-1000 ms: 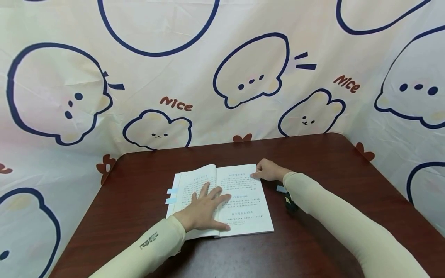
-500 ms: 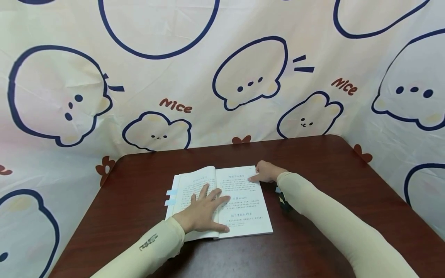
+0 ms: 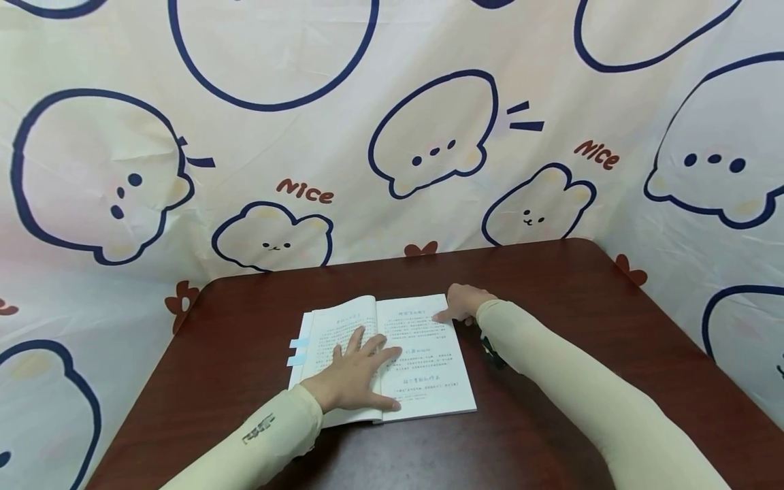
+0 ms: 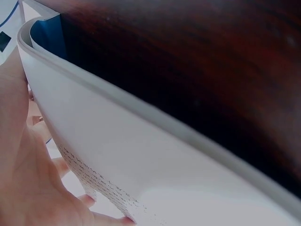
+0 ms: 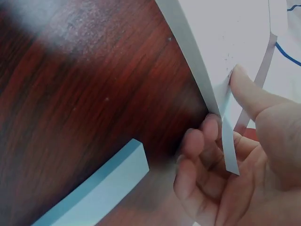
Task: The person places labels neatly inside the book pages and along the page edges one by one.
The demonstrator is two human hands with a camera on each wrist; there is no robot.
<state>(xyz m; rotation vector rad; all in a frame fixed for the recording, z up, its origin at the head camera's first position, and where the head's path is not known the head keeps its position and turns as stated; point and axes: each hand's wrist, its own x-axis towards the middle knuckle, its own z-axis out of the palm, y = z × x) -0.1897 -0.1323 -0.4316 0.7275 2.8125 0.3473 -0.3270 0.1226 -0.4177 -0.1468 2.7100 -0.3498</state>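
Note:
An open book (image 3: 425, 371) with printed pages lies flat on the table. My left hand (image 3: 352, 381) rests across its lower middle, fingers spread and straight, the thumb on the right page. At the upper right page edge is my right hand (image 3: 467, 301). In the right wrist view its thumb presses the end of a pale blue sticky tab (image 5: 229, 146) onto the page, with fingers curled beneath the edge. The tab's free end sticks out past the paper. Other blue tabs (image 3: 299, 343) jut from the book's left edge.
A pale blue pad of sticky notes (image 5: 101, 188) lies on the dark wood table (image 3: 539, 272) near the right hand; the forearm hides it in the head view. A cartoon-print cloth (image 3: 343, 163) hangs behind and beside the table.
My right hand has slid slightly inward and down along the page edge, and its forearm now covers the note pad. The left hand stays on the book. The head view has shifted a little.

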